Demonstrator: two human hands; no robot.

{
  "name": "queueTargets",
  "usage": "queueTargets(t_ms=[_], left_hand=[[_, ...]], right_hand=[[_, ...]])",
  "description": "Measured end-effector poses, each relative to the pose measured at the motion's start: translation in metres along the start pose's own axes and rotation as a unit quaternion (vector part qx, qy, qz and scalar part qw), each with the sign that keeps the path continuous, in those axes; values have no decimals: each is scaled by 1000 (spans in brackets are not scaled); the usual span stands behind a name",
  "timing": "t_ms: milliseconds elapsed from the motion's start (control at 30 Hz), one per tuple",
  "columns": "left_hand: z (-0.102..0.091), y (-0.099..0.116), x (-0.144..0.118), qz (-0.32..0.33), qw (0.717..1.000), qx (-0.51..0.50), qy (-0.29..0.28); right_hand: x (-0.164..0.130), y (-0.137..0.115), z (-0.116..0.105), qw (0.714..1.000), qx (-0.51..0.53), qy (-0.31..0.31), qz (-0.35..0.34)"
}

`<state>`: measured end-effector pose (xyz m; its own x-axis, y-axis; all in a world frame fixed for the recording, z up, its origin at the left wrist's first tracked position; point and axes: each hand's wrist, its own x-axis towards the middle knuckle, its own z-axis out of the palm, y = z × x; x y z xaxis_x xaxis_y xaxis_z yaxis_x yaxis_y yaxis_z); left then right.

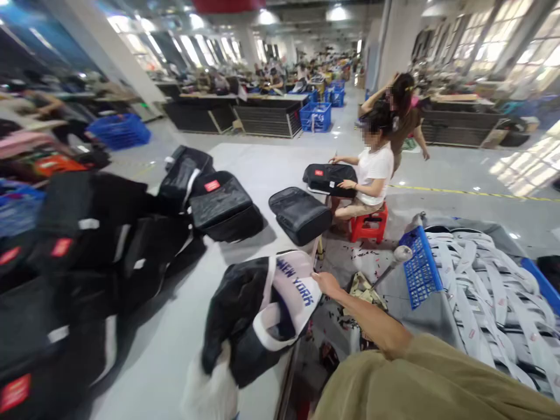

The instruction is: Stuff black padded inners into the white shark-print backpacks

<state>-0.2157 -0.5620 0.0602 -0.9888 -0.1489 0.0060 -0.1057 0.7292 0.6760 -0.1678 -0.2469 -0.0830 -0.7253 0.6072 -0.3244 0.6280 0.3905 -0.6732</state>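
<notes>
A black backpack (pixel 236 303) lies on the white table with its white panel, lettered NEW YORK in blue, folded open. My right hand (pixel 327 284) is bare and pinches the outer edge of that panel. On the near side, my left hand (pixel 214 382), in a white glove blurred by motion, grips the black body of the backpack. A dark inside shows beside a white-edged strip at the middle of the bag. Just beyond it rest a smooth black backpack (pixel 301 213) and another with a red label (pixel 225 204).
Black backpacks (pixel 91 233) are piled along the left. A co-worker (pixel 371 169) on a red stool (pixel 370 224) handles a black backpack (pixel 330 178); another person stands behind. At right, a cart (pixel 452 321) holds white strapped pieces (pixel 490 291) beside a blue basket panel (pixel 420 268).
</notes>
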Motion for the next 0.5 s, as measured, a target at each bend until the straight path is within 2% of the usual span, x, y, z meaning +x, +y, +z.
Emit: queueTargets(t_ms=[100, 167, 233, 300, 400, 500], left_hand=[[-6, -9, 1, 36, 998, -51, -29], [-8, -10, 4, 47, 993, -95, -59], [-9, -10, 9, 40, 988, -128, -74], [-5, -7, 9, 44, 983, -156, -87], [8, 4, 1, 77, 972, -191, -117], [20, 15, -9, 79, 972, -186, -120]], right_hand=[[-26, 32, 12, 997, -39, -54, 40], [-30, 38, 7, 995, -55, -75, 38], [-20, 32, -7, 994, -64, -80, 30], [-4, 14, -26, 996, -61, -59, 18], [8, -35, -47, 998, -50, 20, -13], [-3, -84, -40, 991, -43, 67, -107]])
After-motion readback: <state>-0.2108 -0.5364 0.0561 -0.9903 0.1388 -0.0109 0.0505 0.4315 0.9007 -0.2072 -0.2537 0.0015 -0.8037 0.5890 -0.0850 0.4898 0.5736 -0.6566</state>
